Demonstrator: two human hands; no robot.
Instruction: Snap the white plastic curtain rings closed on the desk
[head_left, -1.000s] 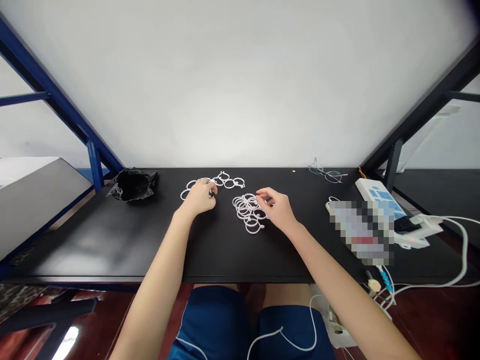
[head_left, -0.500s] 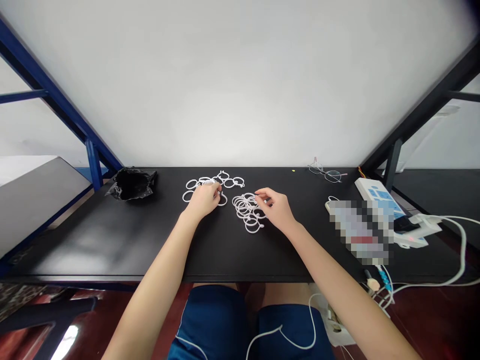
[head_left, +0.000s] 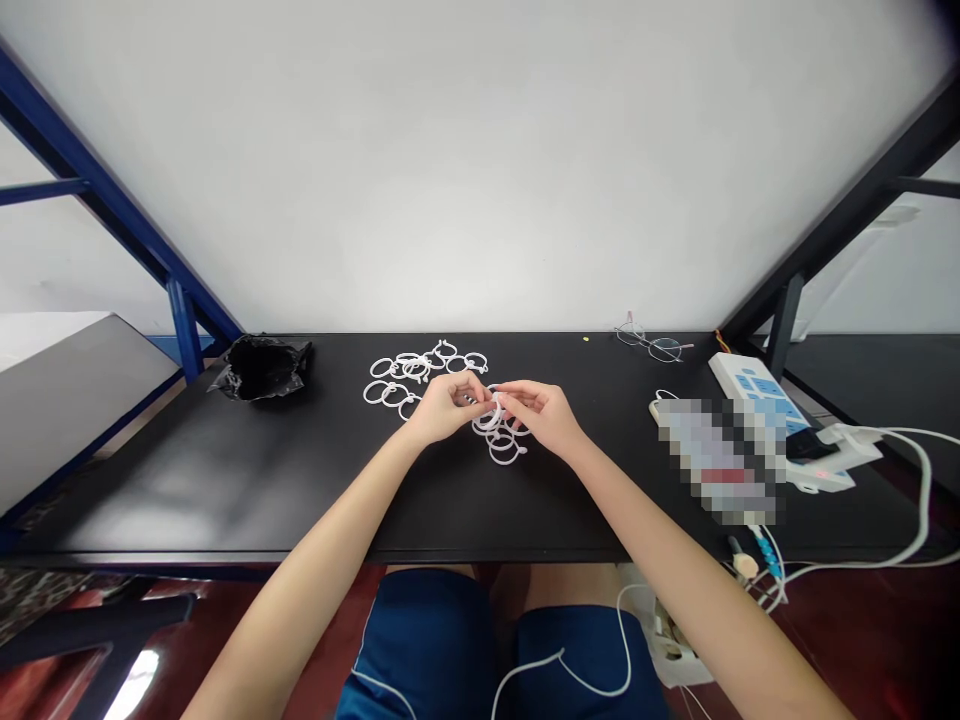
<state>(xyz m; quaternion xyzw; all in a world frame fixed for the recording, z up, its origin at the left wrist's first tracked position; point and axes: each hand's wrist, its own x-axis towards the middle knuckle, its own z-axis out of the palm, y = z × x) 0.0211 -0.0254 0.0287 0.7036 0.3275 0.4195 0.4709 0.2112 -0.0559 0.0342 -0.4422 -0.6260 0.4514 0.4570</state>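
My left hand and my right hand meet above the middle of the black tabletop, both pinched closed on a white ring. Fingers cover part of this ring. Beneath them lies a pile of similar thin white rings with small knobbed clasps, and its lowest ring shows clearly. Up and to the left, several more white rings are spread loosely, some overlapping; my left hand partly hides the nearest ones.
A crumpled black plastic bag stands open at the left. Eyeglasses lie by the wall. On the right are a pixelated object, a white power strip and white cables. Metal frame posts rise at both sides.
My left hand has moved right from the scattered rings to meet my right hand, which has shifted slightly left. Both now hold a white ring between them over the pile.
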